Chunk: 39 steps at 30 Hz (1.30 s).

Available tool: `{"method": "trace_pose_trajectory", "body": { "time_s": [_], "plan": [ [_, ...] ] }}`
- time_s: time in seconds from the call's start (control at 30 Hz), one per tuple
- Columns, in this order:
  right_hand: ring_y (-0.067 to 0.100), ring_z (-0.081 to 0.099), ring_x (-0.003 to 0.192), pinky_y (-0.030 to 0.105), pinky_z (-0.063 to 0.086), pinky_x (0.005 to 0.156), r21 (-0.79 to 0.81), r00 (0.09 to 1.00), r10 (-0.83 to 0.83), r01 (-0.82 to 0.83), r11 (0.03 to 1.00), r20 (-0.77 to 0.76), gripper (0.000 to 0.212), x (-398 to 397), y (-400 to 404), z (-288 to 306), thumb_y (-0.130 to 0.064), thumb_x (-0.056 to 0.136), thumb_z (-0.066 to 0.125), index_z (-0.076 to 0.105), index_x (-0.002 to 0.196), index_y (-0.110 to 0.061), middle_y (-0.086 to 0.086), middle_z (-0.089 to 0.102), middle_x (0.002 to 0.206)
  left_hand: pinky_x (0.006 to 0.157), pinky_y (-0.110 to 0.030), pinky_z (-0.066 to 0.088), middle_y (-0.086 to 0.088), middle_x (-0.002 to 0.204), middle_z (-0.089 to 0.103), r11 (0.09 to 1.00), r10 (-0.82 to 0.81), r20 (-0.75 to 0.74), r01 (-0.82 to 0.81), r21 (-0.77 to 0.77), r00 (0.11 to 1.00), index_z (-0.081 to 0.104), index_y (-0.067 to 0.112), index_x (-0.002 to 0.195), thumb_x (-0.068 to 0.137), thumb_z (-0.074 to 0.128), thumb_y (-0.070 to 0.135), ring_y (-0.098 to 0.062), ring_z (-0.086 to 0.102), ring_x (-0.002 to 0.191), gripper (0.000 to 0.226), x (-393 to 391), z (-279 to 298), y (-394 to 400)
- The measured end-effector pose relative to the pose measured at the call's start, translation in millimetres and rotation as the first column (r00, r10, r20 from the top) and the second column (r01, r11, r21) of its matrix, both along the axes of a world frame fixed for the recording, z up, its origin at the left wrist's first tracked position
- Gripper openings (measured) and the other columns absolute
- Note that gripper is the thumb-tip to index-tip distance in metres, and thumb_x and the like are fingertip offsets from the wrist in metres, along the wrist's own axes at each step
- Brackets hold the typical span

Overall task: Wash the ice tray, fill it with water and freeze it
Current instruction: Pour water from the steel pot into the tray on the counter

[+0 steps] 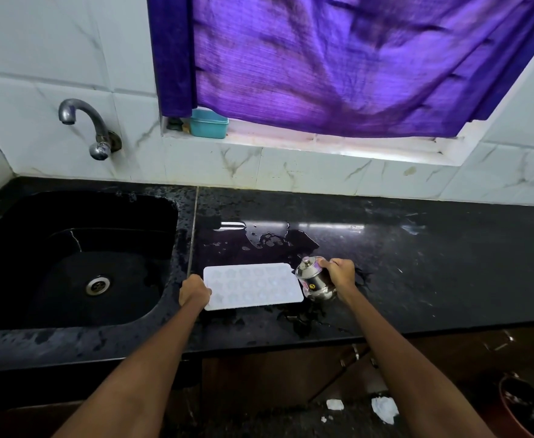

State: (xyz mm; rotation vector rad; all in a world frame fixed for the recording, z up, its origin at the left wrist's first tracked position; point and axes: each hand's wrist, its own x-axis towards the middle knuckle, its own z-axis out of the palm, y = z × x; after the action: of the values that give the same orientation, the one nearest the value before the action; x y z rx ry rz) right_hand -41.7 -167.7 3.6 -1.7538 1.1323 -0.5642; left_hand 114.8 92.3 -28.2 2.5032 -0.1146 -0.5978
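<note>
A white ice tray with several shallow moulds lies flat on the wet black counter, just right of the sink. My left hand grips the tray's left edge. My right hand holds a small steel pot by its rim. The pot is tilted with its mouth toward the tray's right end. I cannot tell whether water is leaving the pot.
A black sink with a metal drain fills the left, under a wall tap. Puddles lie on the counter behind and in front of the tray. A teal box sits on the window sill under a purple curtain.
</note>
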Motion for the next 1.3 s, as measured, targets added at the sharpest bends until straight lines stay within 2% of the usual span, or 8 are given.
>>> {"method": "trace_pose_trajectory", "body": {
  "time_s": [0.1, 0.2, 0.3, 0.4, 0.5, 0.77, 1.1, 1.3],
  "plan": [
    [0.013, 0.029, 0.052, 0.028, 0.024, 0.051, 0.075, 0.994, -0.025, 0.017, 0.997, 0.107, 0.047, 2.5, -0.3, 2.8, -0.002, 0.076, 0.067, 0.034, 0.044, -0.013, 0.002, 0.031, 0.051, 0.093, -0.041, 0.049, -0.022, 0.123, 0.062, 1.000, -0.003, 0.001, 0.003, 0.005, 1.000, 0.061, -0.006, 0.114, 0.090, 0.060, 0.008, -0.037, 0.059, 0.116, 0.028, -0.6, 0.1, -0.5],
    [0.011, 0.031, 0.048, 0.025, 0.025, 0.048, 0.100, 0.988, -0.026, 0.011, 0.995, 0.155, 0.049, 8.7, -0.5, 10.0, -0.001, 0.075, 0.069, 0.035, 0.042, -0.014, -0.007, 0.033, 0.039, 0.093, -0.040, 0.049, -0.022, 0.124, 0.062, 1.000, -0.002, 0.000, 0.002, 0.009, 1.000, 0.061, -0.006, 0.115, 0.090, 0.059, 0.009, -0.036, 0.059, 0.116, 0.029, -0.5, 0.4, -0.5],
    [0.007, 0.034, 0.040, 0.020, 0.028, 0.043, 0.077, 0.991, 0.017, -0.028, 0.997, 0.131, 0.049, 14.8, 2.8, 15.8, -0.002, 0.076, 0.068, 0.036, 0.041, -0.015, -0.012, 0.034, 0.033, 0.092, -0.039, 0.049, -0.021, 0.124, 0.062, 1.000, -0.005, -0.003, 0.005, 0.014, 1.000, 0.061, -0.006, 0.115, 0.091, 0.059, 0.009, -0.036, 0.059, 0.116, 0.029, -1.1, 0.9, -0.6],
    [0.013, 0.030, 0.050, 0.026, 0.023, 0.050, 0.010, 0.992, 0.103, -0.104, 0.995, 0.071, 0.048, 20.8, 8.4, 16.8, -0.003, 0.076, 0.067, 0.034, 0.044, -0.014, 0.000, 0.030, 0.047, 0.093, -0.039, 0.049, -0.021, 0.124, 0.062, 1.000, -0.004, -0.002, 0.004, 0.011, 1.000, 0.061, -0.006, 0.116, 0.091, 0.059, 0.009, -0.036, 0.059, 0.116, 0.029, -1.1, 1.0, -0.4],
    [0.016, 0.030, 0.055, 0.028, 0.023, 0.053, -0.019, 0.988, 0.152, -0.151, 0.988, 0.021, 0.042, 23.8, 13.6, 14.0, -0.004, 0.076, 0.067, 0.037, 0.047, -0.010, 0.002, 0.031, 0.053, 0.092, -0.039, 0.050, -0.021, 0.123, 0.062, 1.000, 0.000, -0.007, 0.000, 0.000, 1.000, 0.062, -0.006, 0.115, 0.090, 0.060, 0.009, -0.036, 0.060, 0.115, 0.029, -0.7, 0.8, 0.5],
    [0.014, 0.025, 0.050, 0.028, 0.021, 0.051, -0.086, 0.982, 0.180, -0.184, 0.979, -0.057, 0.051, 26.4, 17.0, 17.0, -0.007, 0.074, 0.069, 0.029, 0.043, -0.016, 0.001, 0.026, 0.049, 0.093, -0.040, 0.050, -0.021, 0.123, 0.062, 1.000, 0.005, -0.022, -0.006, -0.027, 1.000, 0.063, -0.005, 0.114, 0.089, 0.061, 0.009, -0.036, 0.060, 0.115, 0.028, 1.1, -1.3, 2.1],
    [0.014, 0.025, 0.050, 0.028, 0.020, 0.051, -0.088, 0.986, 0.162, -0.165, 0.982, -0.039, 0.050, 24.8, 13.0, 17.9, -0.007, 0.075, 0.069, 0.031, 0.044, -0.015, 0.002, 0.027, 0.050, 0.090, -0.039, 0.050, -0.021, 0.121, 0.063, 1.000, 0.008, -0.014, -0.009, -0.026, 1.000, 0.062, -0.005, 0.113, 0.089, 0.060, 0.007, -0.036, 0.061, 0.113, 0.027, 1.9, -2.6, 1.0],
    [0.018, 0.033, 0.058, 0.029, 0.028, 0.057, -0.024, 0.993, 0.114, -0.113, 0.993, 0.035, 0.042, 24.2, 12.7, 16.0, -0.005, 0.077, 0.068, 0.038, 0.047, -0.010, 0.005, 0.034, 0.055, 0.095, -0.039, 0.049, -0.021, 0.126, 0.061, 1.000, 0.008, 0.002, -0.008, -0.018, 1.000, 0.061, -0.005, 0.116, 0.090, 0.060, 0.010, -0.036, 0.058, 0.118, 0.030, 1.8, -3.9, 1.0]
  ]
}}
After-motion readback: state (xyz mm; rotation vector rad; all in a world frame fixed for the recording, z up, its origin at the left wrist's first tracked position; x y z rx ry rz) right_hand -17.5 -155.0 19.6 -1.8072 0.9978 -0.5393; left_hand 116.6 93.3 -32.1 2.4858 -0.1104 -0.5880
